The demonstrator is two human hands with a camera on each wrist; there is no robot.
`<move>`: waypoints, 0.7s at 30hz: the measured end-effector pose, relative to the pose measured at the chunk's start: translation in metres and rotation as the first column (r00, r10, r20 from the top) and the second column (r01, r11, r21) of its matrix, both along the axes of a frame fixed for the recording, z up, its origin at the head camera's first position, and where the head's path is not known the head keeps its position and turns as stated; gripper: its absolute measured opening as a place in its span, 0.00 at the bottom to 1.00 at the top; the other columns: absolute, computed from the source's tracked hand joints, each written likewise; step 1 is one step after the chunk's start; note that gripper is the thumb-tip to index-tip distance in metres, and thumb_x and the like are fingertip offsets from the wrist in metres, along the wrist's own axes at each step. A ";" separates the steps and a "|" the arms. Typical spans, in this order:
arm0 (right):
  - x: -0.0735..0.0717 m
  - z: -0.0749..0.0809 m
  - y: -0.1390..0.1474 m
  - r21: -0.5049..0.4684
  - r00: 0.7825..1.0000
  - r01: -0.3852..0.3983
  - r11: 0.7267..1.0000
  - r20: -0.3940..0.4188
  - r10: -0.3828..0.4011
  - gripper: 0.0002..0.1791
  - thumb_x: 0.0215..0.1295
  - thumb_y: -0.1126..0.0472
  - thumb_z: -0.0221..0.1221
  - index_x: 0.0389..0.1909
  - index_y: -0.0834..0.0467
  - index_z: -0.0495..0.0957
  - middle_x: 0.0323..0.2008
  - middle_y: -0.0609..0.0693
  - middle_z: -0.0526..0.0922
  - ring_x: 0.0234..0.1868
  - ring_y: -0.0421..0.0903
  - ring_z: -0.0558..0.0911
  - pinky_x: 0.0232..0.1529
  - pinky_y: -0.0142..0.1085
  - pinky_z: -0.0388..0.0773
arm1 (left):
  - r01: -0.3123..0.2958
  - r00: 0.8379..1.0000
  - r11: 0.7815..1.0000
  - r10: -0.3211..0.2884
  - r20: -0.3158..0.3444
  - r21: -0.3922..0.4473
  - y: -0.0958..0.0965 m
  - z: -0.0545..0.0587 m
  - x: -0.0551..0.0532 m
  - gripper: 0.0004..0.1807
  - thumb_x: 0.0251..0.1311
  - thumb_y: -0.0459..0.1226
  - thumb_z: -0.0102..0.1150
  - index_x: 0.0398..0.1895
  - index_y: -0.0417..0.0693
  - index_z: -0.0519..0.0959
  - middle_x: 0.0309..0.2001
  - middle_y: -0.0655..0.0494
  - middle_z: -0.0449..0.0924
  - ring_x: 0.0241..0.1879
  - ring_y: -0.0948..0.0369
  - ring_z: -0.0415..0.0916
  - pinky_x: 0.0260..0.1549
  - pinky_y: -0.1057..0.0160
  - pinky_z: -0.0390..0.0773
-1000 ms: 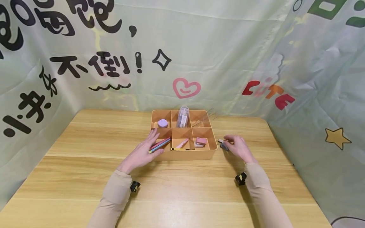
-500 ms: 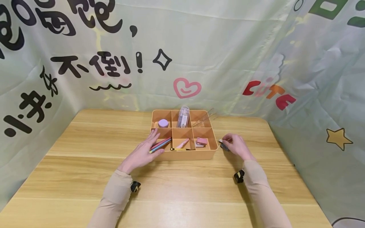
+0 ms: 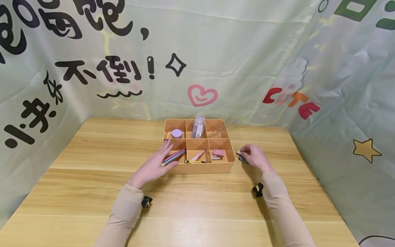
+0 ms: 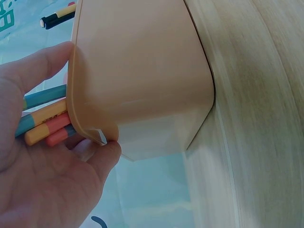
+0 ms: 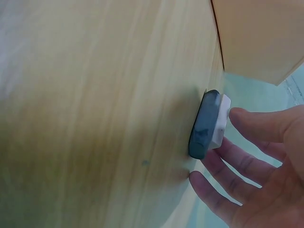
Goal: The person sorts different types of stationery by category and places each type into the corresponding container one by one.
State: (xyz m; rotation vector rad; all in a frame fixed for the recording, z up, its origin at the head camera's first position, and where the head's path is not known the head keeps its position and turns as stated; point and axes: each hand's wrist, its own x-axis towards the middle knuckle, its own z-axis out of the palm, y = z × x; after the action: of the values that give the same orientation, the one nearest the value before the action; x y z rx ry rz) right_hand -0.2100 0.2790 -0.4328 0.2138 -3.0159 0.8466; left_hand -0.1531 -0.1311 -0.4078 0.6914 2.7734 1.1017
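The orange desk organizer (image 3: 202, 168) has six-part dividers. My left hand (image 3: 154, 165) rests over its front left corner, fingers along the left side and thumb at the front rim. Coloured pens (image 3: 174, 157) lean in the compartment beneath that palm; their ends (image 4: 50, 128) show beside it in the left wrist view. Off the organizer's right side, my right hand (image 3: 256, 157) pinches a small white block (image 5: 221, 121) between thumb and fingers. A dark grey-blue, rounded oblong (image 5: 205, 126) lies against the block, low on the table.
The organizer also holds a purple round lid (image 3: 176, 133), a clear purple case (image 3: 198, 127), clear thin strips (image 3: 220, 128), a pink pen (image 3: 197, 155), a yellow-black pen (image 3: 194, 161) and a pink eraser (image 3: 218, 152). Printed cloth (image 3: 247, 68) stands behind the wooden table (image 3: 197, 212).
My right hand and wrist have shifted slightly left, closer round the small white block. The left hand and the organizer have stayed where they were.
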 end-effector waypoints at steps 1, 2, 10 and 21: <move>0.000 0.000 0.000 0.000 1.000 0.003 1.000 0.003 -0.003 0.08 0.70 0.66 0.57 0.43 0.65 0.82 0.43 0.63 0.87 0.46 0.58 0.85 0.54 0.54 0.78 | 0.000 1.000 1.000 0.000 0.002 0.001 0.000 0.000 0.000 0.42 0.71 0.46 0.58 0.79 0.36 0.52 0.83 0.44 0.36 0.82 0.45 0.37 0.76 0.36 0.50; 0.000 0.001 -0.001 0.001 1.000 0.005 1.000 0.004 -0.005 0.08 0.70 0.66 0.56 0.43 0.65 0.82 0.43 0.63 0.87 0.47 0.59 0.85 0.54 0.55 0.78 | 0.000 1.000 1.000 0.000 0.002 0.001 0.000 0.000 0.000 0.42 0.71 0.46 0.58 0.79 0.37 0.52 0.83 0.44 0.36 0.82 0.45 0.37 0.76 0.36 0.50; 0.000 0.001 -0.003 -0.001 1.000 0.003 1.000 0.012 -0.003 0.07 0.69 0.69 0.56 0.42 0.67 0.81 0.42 0.64 0.87 0.46 0.59 0.85 0.55 0.55 0.78 | -0.002 1.000 1.000 0.002 0.005 0.006 0.000 0.001 0.000 0.42 0.70 0.46 0.58 0.79 0.37 0.52 0.83 0.45 0.36 0.82 0.45 0.38 0.76 0.36 0.51; 0.000 0.002 -0.003 0.000 1.000 0.001 1.000 0.004 -0.001 0.06 0.67 0.71 0.55 0.39 0.66 0.81 0.40 0.63 0.87 0.44 0.57 0.85 0.53 0.54 0.78 | -0.001 1.000 1.000 0.001 -0.009 -0.002 0.000 -0.002 -0.001 0.42 0.70 0.45 0.59 0.79 0.36 0.52 0.82 0.43 0.37 0.82 0.45 0.37 0.76 0.37 0.51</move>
State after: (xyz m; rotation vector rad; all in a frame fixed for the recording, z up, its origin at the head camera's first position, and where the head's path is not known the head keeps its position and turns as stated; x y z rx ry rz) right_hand -0.2103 0.2760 -0.4309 0.2118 -3.0188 0.8485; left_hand -0.1541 -0.1308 -0.4098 0.6957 2.7822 1.0988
